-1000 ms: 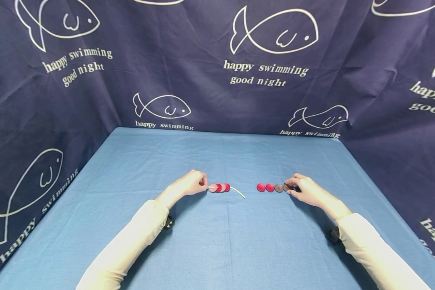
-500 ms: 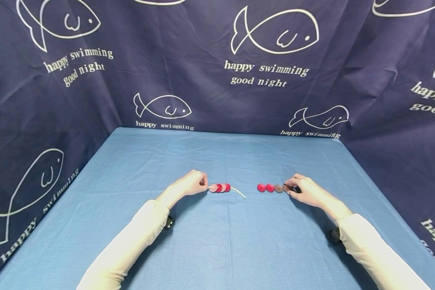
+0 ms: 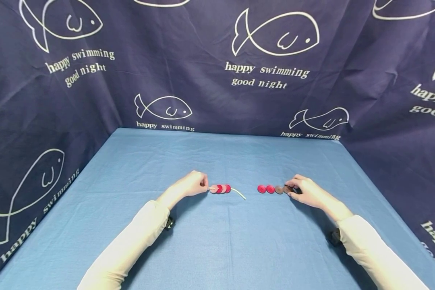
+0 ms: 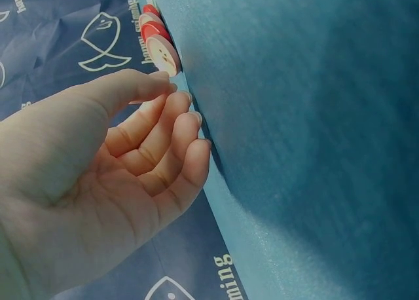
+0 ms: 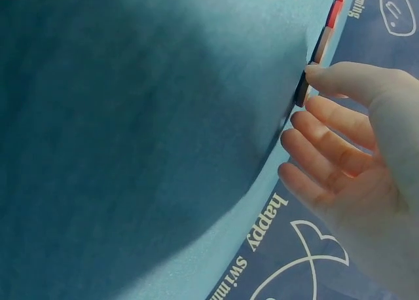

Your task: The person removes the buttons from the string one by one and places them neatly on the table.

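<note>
My left hand (image 3: 195, 183) pinches one end of a pale cord (image 3: 238, 193) between thumb and forefinger. Several pink and red buttons (image 3: 223, 189) overlap in a row on that cord, and its loose end trails to the right over the blue cloth. Closest to the left fingertips is a pink button (image 4: 162, 54). To the right, two red buttons (image 3: 262, 189) and a brown button (image 3: 279, 189) lie in line. My right hand (image 3: 303, 191) pinches the edge of a darker brown button (image 3: 287, 189) at the row's right end, partly hidden by the fingers.
A blue cloth (image 3: 217, 241) covers the table. Dark blue curtains (image 3: 210, 48) with white fish prints and lettering stand behind it and along both sides. A small black device (image 3: 169, 222) sits at the left wrist, another black device (image 3: 334, 237) at the right.
</note>
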The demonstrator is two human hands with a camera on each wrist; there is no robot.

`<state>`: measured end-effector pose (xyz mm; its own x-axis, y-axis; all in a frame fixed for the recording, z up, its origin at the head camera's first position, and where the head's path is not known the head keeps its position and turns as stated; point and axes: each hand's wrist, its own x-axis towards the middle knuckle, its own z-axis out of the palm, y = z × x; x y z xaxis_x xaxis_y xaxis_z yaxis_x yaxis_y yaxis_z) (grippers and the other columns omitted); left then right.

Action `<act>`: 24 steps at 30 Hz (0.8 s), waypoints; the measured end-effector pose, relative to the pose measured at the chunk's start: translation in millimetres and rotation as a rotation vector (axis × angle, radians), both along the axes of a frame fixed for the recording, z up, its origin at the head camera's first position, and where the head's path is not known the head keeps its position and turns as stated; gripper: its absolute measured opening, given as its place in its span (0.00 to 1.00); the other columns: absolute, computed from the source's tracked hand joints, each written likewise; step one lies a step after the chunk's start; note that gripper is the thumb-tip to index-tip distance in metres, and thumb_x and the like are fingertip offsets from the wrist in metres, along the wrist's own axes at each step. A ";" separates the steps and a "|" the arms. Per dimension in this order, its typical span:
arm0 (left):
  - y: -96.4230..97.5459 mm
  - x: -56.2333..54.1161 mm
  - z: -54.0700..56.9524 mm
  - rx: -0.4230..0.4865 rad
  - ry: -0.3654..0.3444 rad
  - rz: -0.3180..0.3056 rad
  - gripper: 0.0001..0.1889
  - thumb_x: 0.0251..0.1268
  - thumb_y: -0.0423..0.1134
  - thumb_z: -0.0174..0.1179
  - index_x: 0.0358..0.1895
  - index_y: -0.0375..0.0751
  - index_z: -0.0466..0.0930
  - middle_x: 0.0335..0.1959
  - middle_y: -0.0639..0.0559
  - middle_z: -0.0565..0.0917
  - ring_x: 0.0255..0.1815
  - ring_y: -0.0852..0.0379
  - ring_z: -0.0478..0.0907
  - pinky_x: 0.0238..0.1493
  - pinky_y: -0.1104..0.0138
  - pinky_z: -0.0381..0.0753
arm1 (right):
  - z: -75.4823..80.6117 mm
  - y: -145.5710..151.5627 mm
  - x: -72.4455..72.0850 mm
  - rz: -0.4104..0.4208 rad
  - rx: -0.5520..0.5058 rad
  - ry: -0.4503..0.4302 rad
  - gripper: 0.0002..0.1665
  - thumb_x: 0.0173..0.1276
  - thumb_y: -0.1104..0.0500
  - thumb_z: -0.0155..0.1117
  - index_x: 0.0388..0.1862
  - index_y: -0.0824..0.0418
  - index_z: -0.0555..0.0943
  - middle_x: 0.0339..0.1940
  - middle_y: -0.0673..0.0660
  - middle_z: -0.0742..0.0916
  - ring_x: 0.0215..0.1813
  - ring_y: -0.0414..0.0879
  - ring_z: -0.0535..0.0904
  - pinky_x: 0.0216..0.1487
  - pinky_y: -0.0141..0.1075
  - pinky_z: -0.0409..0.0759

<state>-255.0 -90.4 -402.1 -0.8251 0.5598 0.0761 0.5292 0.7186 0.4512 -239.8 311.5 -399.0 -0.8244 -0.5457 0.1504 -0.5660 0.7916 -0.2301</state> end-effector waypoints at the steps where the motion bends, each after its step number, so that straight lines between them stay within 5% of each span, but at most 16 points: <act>1: 0.1 0.3 0.0 -0.002 0.001 0.000 0.05 0.56 0.31 0.59 0.23 0.41 0.77 0.19 0.55 0.76 0.21 0.65 0.66 0.29 0.74 0.68 | 0.0 0.1 0.3 0.000 -0.002 0.001 0.16 0.58 0.64 0.66 0.46 0.68 0.80 0.37 0.56 0.80 0.38 0.49 0.78 0.40 0.44 0.75; 24: -0.3 0.5 0.6 0.015 -0.005 -0.012 0.06 0.55 0.30 0.57 0.22 0.40 0.75 0.18 0.56 0.73 0.20 0.64 0.63 0.28 0.74 0.65 | 2.1 -14.6 -5.7 0.064 -0.073 0.091 0.13 0.58 0.62 0.67 0.41 0.66 0.83 0.37 0.57 0.83 0.41 0.51 0.81 0.45 0.47 0.77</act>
<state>-254.5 -90.7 -401.5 -0.8188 0.5684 0.0808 0.5355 0.7052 0.4646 -245.6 297.0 -397.0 -0.7695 -0.5814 0.2643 -0.6358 0.7362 -0.2316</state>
